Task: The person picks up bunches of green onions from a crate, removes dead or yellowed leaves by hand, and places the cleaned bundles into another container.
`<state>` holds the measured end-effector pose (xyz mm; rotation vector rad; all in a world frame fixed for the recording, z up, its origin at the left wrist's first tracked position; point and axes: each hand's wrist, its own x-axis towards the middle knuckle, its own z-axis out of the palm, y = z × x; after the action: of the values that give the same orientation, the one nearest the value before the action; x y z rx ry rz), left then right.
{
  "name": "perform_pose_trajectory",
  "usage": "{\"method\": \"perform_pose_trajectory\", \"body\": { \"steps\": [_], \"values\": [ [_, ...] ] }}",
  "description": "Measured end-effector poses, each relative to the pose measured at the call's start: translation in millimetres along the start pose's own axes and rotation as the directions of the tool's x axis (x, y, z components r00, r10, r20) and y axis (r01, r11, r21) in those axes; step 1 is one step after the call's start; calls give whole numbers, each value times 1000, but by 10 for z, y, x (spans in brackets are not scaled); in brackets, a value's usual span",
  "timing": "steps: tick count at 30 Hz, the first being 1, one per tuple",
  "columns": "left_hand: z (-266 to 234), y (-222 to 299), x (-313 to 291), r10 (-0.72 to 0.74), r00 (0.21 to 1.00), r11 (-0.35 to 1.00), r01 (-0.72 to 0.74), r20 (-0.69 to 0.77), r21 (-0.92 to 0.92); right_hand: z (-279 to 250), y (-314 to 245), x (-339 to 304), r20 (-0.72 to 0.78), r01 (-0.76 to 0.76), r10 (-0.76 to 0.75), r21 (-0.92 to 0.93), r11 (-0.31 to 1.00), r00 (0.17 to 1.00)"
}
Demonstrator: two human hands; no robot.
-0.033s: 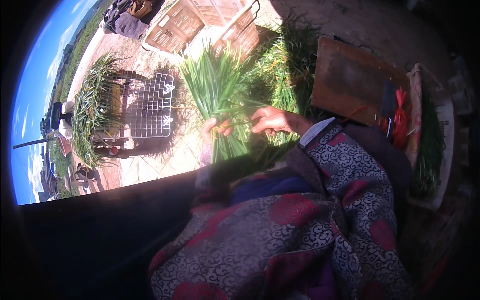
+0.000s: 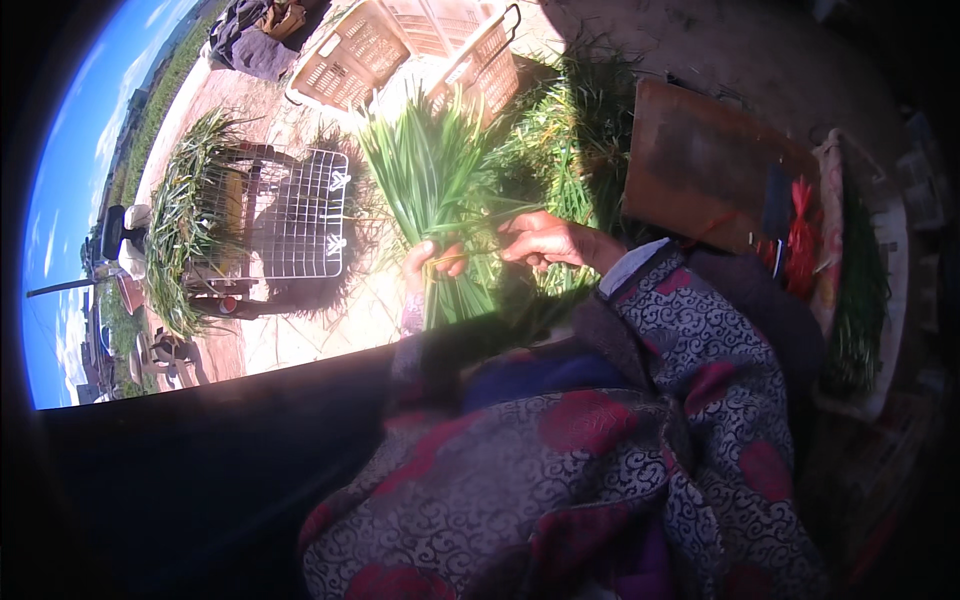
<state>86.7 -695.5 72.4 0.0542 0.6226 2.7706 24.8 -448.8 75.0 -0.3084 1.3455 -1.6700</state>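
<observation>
A: Completed?
B: A green leaf bunch (image 2: pixel 422 175), gathered — upper leaves fanned, middle gripped in the left hand (image 2: pixel 433 262). The right hand (image 2: pixel 550 243), just beside, is pinched closed, contents indistinct.
A: Remaining?
B: The leaf heap (image 2: pixel 560 130) beyond — apparently unsorted.

Sunlit ground (image 2: pixel 300 332) bears a crate (image 2: pixel 352 62) and heaped green leaves (image 2: pixel 548 140).

No readable text, no legible labels, brands or numbers, no readable signs
</observation>
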Motion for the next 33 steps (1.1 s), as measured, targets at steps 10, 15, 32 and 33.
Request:
{"method": "perform_pose_trajectory", "body": {
  "steps": [10,15,32,33],
  "values": [
    [-111,-91,-48,-69,998,996,68,11,61,-125,-212,311,-506,353,-422,-231,907,752],
    [16,-257,-39,-148,988,988,150,44,-45,-483,237,495,-346,293,-540,-560,775,767],
    [27,-33,-111,-194,976,976,182,98,115,-876,246,53,-477,-434,-138,-864,256,868],
    [-35,-93,-51,-228,967,970,215,116,116,-860,-51,-49,-527,-435,-212,-824,362,823]
  ]
}}
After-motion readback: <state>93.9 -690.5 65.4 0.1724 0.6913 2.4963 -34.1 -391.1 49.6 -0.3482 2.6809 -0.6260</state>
